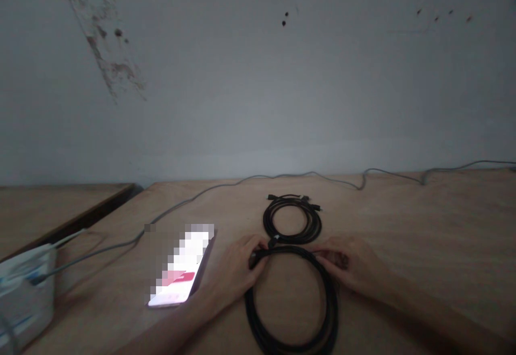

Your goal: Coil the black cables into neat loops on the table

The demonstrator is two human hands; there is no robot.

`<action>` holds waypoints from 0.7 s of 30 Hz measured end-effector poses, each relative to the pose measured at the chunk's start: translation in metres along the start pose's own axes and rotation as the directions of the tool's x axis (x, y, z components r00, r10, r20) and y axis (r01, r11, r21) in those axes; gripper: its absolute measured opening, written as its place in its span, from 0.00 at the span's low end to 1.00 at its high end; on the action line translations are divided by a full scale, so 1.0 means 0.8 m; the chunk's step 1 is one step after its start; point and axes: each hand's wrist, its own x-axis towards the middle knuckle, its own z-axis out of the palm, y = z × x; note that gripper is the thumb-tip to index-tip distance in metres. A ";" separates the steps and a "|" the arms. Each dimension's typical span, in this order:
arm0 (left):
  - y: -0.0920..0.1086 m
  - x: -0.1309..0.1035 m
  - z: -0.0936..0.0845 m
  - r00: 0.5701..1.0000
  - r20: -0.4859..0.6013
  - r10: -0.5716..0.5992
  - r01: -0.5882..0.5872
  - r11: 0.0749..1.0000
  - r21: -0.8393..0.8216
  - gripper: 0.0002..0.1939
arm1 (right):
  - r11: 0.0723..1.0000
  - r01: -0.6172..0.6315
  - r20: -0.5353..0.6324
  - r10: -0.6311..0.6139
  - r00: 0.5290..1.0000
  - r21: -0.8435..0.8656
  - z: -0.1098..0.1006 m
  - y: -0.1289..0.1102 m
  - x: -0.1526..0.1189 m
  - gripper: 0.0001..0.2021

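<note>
A large coil of black cable (pixel 291 325) lies on the wooden table (pixel 423 226) in front of me. My left hand (pixel 237 269) pinches the coil's far left part. My right hand (pixel 350 266) rests its fingers on the coil's far right part. Just beyond, touching or nearly touching the large coil, lies a smaller coil of black cable (pixel 292 219) with its plug ends sticking out at the far side.
A lit phone (pixel 181 269) lies face up left of my left hand. A grey cable (pixel 226 186) runs along the table's far edge by the wall. A white box-like thing (pixel 24 290) sits at the left edge. A second table (pixel 52 204) stands left.
</note>
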 end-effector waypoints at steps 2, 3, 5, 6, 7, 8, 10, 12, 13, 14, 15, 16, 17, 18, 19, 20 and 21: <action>0.000 0.000 0.000 1.000 0.003 -0.005 0.005 1.000 0.007 0.07 | 1.000 -0.003 0.015 0.003 1.000 0.022 0.001 0.000 0.000 0.14; 0.001 0.000 0.000 1.000 0.002 -0.009 0.009 1.000 0.011 0.06 | 0.998 -0.014 0.020 0.013 1.000 0.055 0.001 0.001 0.000 0.14; 0.001 0.000 -0.001 1.000 0.003 -0.011 0.011 1.000 0.016 0.05 | 0.991 -0.040 0.020 0.037 0.999 0.129 0.003 0.001 -0.001 0.15; 0.001 0.000 -0.001 1.000 0.006 -0.009 0.009 1.000 0.016 0.05 | 0.985 -0.051 0.020 0.048 0.999 0.162 0.004 0.000 -0.001 0.15; 0.001 0.000 -0.001 1.000 0.010 -0.005 0.004 1.000 0.015 0.05 | 0.979 -0.065 0.021 0.062 0.998 0.192 0.005 -0.001 -0.001 0.15; 0.001 0.000 0.000 1.000 0.009 -0.001 0.000 1.000 0.014 0.05 | 0.971 -0.084 0.019 0.082 0.996 0.223 0.006 -0.002 -0.001 0.15; 0.000 0.000 0.000 1.000 0.004 0.007 -0.007 1.000 0.014 0.06 | 0.951 -0.131 0.010 0.133 0.991 0.281 0.008 -0.003 -0.001 0.14; 0.000 0.000 0.000 1.000 0.000 0.008 -0.008 1.000 0.017 0.07 | 0.930 -0.169 -0.006 0.181 0.983 0.326 0.011 -0.002 -0.001 0.14; 0.000 0.000 0.000 1.000 0.000 0.005 -0.005 1.000 0.019 0.07 | 0.925 -0.179 -0.018 0.196 0.980 0.335 0.014 0.000 -0.001 0.14; 0.000 0.000 0.000 1.000 0.004 0.001 -0.001 1.000 0.023 0.07 | 0.924 -0.184 -0.025 0.204 0.979 0.335 0.017 0.002 -0.001 0.14; 0.000 0.000 0.000 1.000 0.007 -0.004 0.004 1.000 0.027 0.07 | 0.923 -0.181 -0.039 0.206 0.978 0.339 0.020 0.004 -0.001 0.15; 0.001 0.000 -0.001 1.000 0.007 -0.008 0.008 0.999 0.031 0.07 | 0.921 -0.170 -0.059 0.203 0.977 0.351 0.023 0.007 -0.002 0.14; 0.001 0.000 -0.001 1.000 0.009 -0.010 0.009 0.999 0.035 0.07 | 0.919 -0.152 -0.084 0.195 0.977 0.364 0.026 0.009 -0.002 0.14; 0.001 0.000 -0.001 1.000 0.009 -0.009 0.008 0.999 0.038 0.08 | 0.919 -0.134 -0.108 0.186 0.977 0.372 0.028 0.011 -0.003 0.13; 0.001 -0.001 -0.002 1.000 0.011 -0.005 0.005 0.999 0.038 0.08 | 0.924 -0.122 -0.124 0.177 0.976 0.362 0.029 0.014 -0.004 0.12; 0.001 -0.001 -0.002 1.000 0.014 0.000 0.000 0.999 0.038 0.08 | 0.934 -0.119 -0.130 0.172 0.977 0.336 0.030 0.016 -0.005 0.11; 0.001 -0.001 -0.001 1.000 0.015 0.005 -0.005 0.999 0.035 0.08 | 0.946 -0.126 -0.126 0.170 0.977 0.297 0.031 0.017 -0.007 0.10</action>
